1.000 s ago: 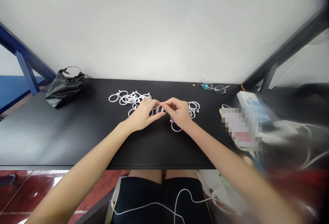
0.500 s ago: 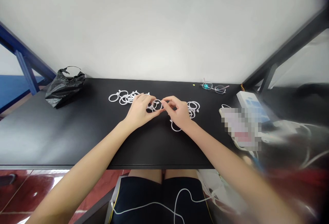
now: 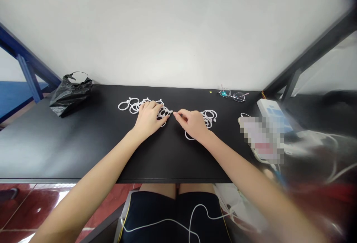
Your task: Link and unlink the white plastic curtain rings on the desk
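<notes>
White plastic split rings lie in a tangled pile (image 3: 142, 106) on the black tabletop (image 3: 83, 150). My left hand (image 3: 149, 118) rests on the pile's near side, fingers spread over the rings. My right hand (image 3: 192, 124) is apart from it, with thumb and forefinger pinched together and no ring visible between them. Its fingertips point at the right end of the left pile. A smaller cluster of the same rings (image 3: 209, 118) sits just beyond this hand, and one ring (image 3: 189, 136) pokes out beneath its heel.
A crumpled black plastic bag (image 3: 70, 96) stands at the back left of the table. Eyeglasses (image 3: 232, 95) lie folded near the back edge. At the right are a white power strip (image 3: 272, 111), a pixelated object (image 3: 260, 138) and white cables. Metal frame bars flank the table.
My hands have come apart. The ring they held between them is no longer held up, and my left hand has dropped onto the pile. My right hand has moved slightly right.
</notes>
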Action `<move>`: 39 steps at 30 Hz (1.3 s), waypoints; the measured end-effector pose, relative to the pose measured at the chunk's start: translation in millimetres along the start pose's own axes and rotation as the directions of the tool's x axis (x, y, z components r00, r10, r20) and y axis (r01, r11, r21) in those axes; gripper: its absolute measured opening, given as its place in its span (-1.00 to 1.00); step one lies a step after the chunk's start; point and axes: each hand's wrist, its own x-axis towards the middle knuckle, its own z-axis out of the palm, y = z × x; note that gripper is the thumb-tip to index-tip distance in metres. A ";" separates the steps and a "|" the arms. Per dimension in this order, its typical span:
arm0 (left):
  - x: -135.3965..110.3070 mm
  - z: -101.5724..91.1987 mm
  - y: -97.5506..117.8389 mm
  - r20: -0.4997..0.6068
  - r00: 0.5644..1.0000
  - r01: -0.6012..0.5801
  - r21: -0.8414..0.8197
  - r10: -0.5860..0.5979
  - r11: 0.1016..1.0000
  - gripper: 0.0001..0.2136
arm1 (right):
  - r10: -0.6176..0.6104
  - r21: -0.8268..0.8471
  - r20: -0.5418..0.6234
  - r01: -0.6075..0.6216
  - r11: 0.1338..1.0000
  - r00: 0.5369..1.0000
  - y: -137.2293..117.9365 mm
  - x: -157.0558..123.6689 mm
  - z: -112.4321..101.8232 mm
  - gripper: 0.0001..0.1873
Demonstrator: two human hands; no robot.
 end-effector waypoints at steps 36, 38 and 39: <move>-1.9 -4.7 8.3 -0.083 0.995 -0.075 -0.155 0.063 0.985 -0.76 | -0.240 -0.017 -0.319 0.247 0.969 0.917 9.9 3.7 9.0 -0.74; -2.4 -6.0 11.5 -0.098 0.990 -0.118 -0.192 0.101 0.974 -0.73 | -0.281 -0.003 -0.396 0.304 0.953 0.874 7.1 3.2 7.7 -0.74; -2.7 -6.5 13.2 -0.103 0.987 -0.143 -0.214 0.124 0.966 -0.71 | -0.297 0.012 -0.419 0.333 0.943 0.858 5.5 2.7 7.1 -0.74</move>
